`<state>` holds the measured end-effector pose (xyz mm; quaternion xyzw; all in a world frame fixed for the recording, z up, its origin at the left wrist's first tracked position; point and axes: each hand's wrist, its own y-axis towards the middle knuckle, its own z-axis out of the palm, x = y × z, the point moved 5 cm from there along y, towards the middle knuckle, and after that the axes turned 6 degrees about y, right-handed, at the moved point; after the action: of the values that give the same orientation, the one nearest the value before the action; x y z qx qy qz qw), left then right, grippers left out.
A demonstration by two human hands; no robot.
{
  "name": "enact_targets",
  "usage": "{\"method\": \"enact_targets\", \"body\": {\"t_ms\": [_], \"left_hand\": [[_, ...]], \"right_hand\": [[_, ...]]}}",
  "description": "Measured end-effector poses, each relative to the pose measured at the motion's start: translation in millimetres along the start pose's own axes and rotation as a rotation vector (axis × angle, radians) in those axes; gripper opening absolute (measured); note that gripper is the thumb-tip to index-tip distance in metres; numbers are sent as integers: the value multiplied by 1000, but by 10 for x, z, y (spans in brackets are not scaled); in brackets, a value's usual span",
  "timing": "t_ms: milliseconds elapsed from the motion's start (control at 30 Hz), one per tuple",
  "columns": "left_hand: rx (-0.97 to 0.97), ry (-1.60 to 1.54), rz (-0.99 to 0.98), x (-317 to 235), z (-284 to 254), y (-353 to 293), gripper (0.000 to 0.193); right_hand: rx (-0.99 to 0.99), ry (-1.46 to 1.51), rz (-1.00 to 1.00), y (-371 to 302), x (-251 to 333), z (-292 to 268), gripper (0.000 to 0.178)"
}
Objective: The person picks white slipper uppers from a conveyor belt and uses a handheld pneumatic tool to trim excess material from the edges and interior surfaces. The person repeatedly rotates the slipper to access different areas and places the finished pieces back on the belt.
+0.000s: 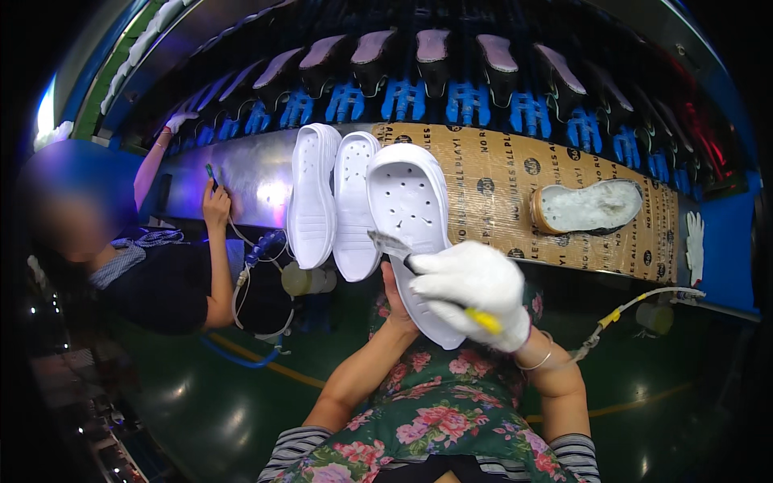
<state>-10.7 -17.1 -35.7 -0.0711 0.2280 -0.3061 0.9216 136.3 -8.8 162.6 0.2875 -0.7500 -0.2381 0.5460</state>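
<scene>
A white shoe sole with several small holes in its wide end is tilted over the table's near edge. My bare left hand grips it from the side and below, most fingers hidden behind it. My right hand, in a white glove, is closed around a yellow-handled tool with a flat grey tip. The tip is over the sole's middle; I cannot tell if it touches. Just left, two more white soles, the middle one and the outer one, lie side by side.
Brown printed cardboard covers the metal table. On it sits a tan sole-shaped dish with whitish material. Behind runs a row of shoe lasts on blue holders. A co-worker stands left; a hose hangs right.
</scene>
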Motion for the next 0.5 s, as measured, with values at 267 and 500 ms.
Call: {"method": "enact_targets", "body": {"t_ms": [267,500], "left_hand": [[132,170,79,-248,404,258,119],[254,-134,109,-394,643,380,117]], "right_hand": [[-31,-128,-49,-110,-8,161,26],[-93,-58,-40,-149,-181,63,29]]}}
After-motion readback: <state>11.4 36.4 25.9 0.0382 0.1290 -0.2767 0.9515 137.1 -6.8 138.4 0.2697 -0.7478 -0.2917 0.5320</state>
